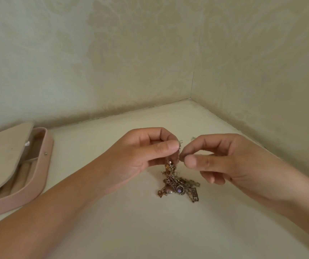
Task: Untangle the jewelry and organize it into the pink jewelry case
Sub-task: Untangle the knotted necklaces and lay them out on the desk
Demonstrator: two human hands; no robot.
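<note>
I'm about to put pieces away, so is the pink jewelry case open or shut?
Open. The pink jewelry case has its beige lid panel lifted clear of the pink wall, and padded compartments show inside.

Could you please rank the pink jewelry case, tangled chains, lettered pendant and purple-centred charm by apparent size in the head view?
1. the pink oval jewelry case, though the frame edge crops it.
2. the tangled clump of gold and silver chains.
3. the rectangular lettered pendant and the round purple-centred charm: too alike to rank.

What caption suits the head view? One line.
Left hand and right hand pinch tangled jewelry beside the open pink case.
</note>
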